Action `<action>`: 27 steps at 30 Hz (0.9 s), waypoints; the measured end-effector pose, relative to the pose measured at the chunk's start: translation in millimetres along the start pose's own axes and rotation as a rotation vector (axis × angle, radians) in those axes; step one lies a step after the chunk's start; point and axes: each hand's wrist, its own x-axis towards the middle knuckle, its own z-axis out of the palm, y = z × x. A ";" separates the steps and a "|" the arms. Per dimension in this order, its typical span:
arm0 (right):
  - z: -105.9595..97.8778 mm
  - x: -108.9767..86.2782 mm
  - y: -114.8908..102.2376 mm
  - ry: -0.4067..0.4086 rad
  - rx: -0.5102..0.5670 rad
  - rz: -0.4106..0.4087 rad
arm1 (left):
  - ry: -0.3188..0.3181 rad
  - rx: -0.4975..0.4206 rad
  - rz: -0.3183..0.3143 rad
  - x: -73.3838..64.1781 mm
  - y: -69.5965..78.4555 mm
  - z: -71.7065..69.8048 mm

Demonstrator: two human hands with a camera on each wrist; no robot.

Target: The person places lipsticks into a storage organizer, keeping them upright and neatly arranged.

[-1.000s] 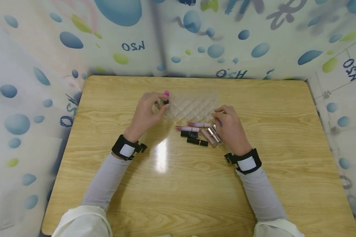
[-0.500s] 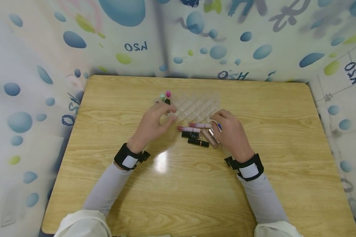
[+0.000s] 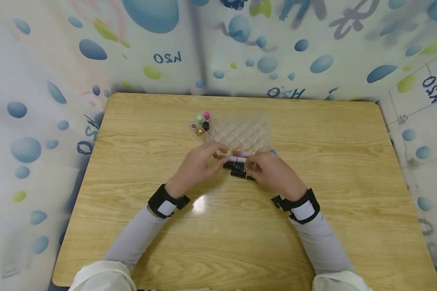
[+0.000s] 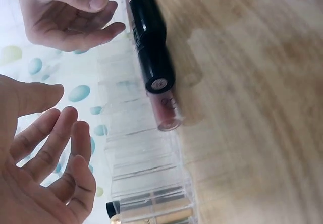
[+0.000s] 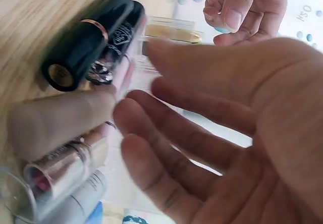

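Over the group of lipsticks on the table, my left hand (image 3: pixel 204 163) and right hand (image 3: pixel 274 173) face each other, fingers loosely bent and holding nothing. The left fingertips are close to the end of a pink lip gloss tube (image 3: pixel 236 159). Beside it lie another pink tube (image 3: pixel 242 154) and black lipstick tubes (image 3: pixel 240 174). In the right wrist view, a beige tube (image 5: pixel 63 120) and a shiny lipstick (image 5: pixel 70 161) lie near my right fingers; the head view hides most of these. Just behind stands a clear compartment organizer (image 3: pixel 244 129).
At the organizer's left end, several cosmetics stand in compartments, among them one with a magenta top (image 3: pixel 206 116) and one with a gold top (image 3: pixel 200 132). A blue item (image 3: pixel 273 152) shows behind my right hand. The wooden table (image 3: pixel 218 242) meets a patterned wall (image 3: pixel 218 52).
My left hand has come away from the organizer's left end, toward me and right, uncovering the cosmetics there. My right hand has shifted left and slightly nearer, over the lipsticks.
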 end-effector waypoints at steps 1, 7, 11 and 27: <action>1.6 0.6 0.9 -0.025 -0.003 0.002 | -0.017 0.007 -0.008 -1.2 0.0 2.2; 13.1 3.2 5.6 -0.097 -0.041 -0.055 | -0.121 0.015 -0.053 -6.8 3.9 13.8; 17.1 2.3 6.5 -0.092 -0.057 -0.086 | -0.160 0.037 -0.062 -7.5 8.1 19.5; 10.6 0.8 -5.6 -0.085 -0.029 -0.181 | -0.202 0.031 -0.032 -10.6 19.9 32.0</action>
